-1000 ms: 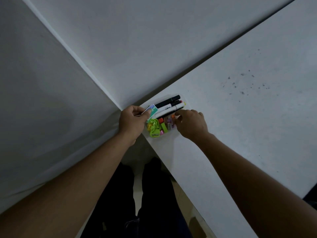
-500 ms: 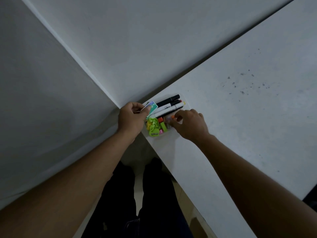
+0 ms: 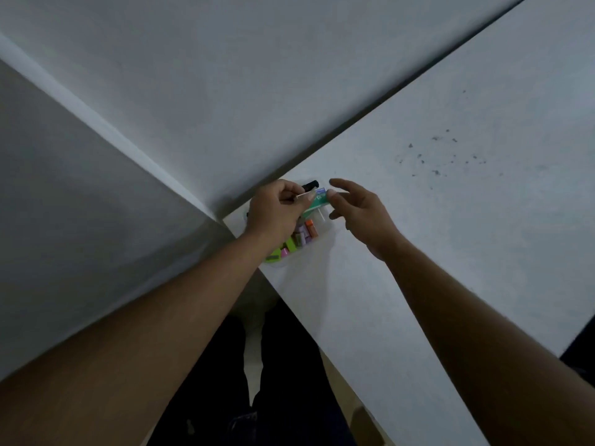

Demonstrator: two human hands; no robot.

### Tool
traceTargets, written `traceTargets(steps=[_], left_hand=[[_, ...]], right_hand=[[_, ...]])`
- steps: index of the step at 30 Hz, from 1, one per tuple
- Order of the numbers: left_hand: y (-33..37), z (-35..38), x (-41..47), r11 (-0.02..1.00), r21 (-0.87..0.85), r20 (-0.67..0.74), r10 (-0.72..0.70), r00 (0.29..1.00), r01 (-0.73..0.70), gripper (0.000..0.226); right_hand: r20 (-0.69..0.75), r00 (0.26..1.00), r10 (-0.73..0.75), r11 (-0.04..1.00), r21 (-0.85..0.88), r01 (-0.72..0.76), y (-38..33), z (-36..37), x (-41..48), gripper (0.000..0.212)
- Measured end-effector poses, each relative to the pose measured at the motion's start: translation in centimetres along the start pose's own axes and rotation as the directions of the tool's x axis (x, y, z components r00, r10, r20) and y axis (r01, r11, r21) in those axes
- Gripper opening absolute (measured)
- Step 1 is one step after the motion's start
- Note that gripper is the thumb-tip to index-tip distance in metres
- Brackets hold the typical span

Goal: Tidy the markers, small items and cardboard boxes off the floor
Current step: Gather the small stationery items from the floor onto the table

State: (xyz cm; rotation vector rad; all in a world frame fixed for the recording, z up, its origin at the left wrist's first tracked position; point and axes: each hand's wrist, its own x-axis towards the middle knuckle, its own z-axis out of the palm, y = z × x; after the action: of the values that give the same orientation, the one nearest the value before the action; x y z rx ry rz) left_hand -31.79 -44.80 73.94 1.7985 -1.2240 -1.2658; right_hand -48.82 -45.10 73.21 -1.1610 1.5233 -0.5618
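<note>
item: green packet [image 3: 317, 202], pinched in left hand [image 3: 277, 210] above clear tray [image 3: 325, 234] at the white surface's corner, right hand [image 3: 357, 209] spread beside it; best laid flat beside the black marker [image 3: 310, 185], clear of the small coloured pieces [image 3: 301, 238].

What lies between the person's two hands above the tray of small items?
In the head view, a small green card, pinched by the left hand; the right hand touches its other end.

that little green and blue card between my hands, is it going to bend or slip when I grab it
The green and blue card looks thin and flat, so it probably flexes easily. It seems very light: the left hand holds it by one end with pinched fingers. Its printed face may be smooth, so it could slip as the open right hand takes the far end.
</note>
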Motion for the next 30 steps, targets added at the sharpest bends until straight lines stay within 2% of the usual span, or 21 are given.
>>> traceTargets(steps=[3,6,8,10,12,13,15,18,20,22,27,30], left_hand=[[0.0,1.0,0.0,1.000,0.023,0.036,0.006,0.999,-0.007,0.018],[0.0,1.5,-0.2,0.995,0.097,0.090,-0.005,0.996,-0.003,0.021],[-0.1,1.5,-0.3,0.976,0.209,0.094,0.038,0.995,-0.057,0.022],[-0.3,1.2,-0.4,0.939,0.314,0.054,0.132,0.990,-0.142,0.020],[-0.8,0.5,-0.4,0.899,0.379,0.034,0.222,0.974,-0.218,0.021],[-1.1,0.1,-0.4,0.877,0.415,0.055,0.243,0.968,-0.244,0.028],[-1.7,-0.6,-0.6,0.799,0.540,0.145,0.220,0.965,-0.264,0.058],[-2.7,-1.5,-0.9,0.637,0.725,0.273,0.084,0.958,-0.263,0.110],[-3.5,-1.9,-0.8,0.567,0.781,0.316,0.004,0.949,-0.262,0.125],[-3.9,-2.1,-0.8,0.545,0.797,0.334,-0.038,0.942,-0.260,0.128],[-3.9,-2.1,-1.0,0.550,0.786,0.342,-0.006,0.940,-0.282,0.122],[-3.9,-2.2,-0.9,0.564,0.778,0.340,-0.007,0.940,-0.277,0.121]], right_hand=[[0.035,0.998,-0.052,0.998,-0.040,0.053,0.3,-0.5,0.1,0.027],[0.032,0.998,-0.056,0.990,-0.125,0.060,0.6,-0.6,0.2,0.029],[0.020,0.996,-0.084,0.951,-0.298,0.086,0.9,-0.7,0.4,0.028],[0.048,0.990,-0.134,0.865,-0.482,0.140,1.2,-0.9,0.6,0.025],[0.089,0.984,-0.154,0.796,-0.579,0.176,1.4,-1.0,0.8,0.024],[0.099,0.982,-0.160,0.773,-0.607,0.187,1.4,-0.9,0.9,0.024],[0.107,0.975,-0.192,0.729,-0.650,0.215,1.4,-0.6,0.8,0.025],[0.105,0.957,-0.271,0.677,-0.686,0.267,1.3,0.2,0.5,0.029],[0.057,0.953,-0.297,0.662,-0.707,0.249,1.3,0.6,0.3,0.030],[0.035,0.955,-0.294,0.644,-0.731,0.225,1.3,0.7,0.3,0.032],[0.066,0.972,-0.225,0.634,-0.748,0.198,1.1,0.6,0.6,0.027],[0.158,0.947,-0.279,0.505,-0.815,0.285,1.0,0.3,0.7,0.026]])
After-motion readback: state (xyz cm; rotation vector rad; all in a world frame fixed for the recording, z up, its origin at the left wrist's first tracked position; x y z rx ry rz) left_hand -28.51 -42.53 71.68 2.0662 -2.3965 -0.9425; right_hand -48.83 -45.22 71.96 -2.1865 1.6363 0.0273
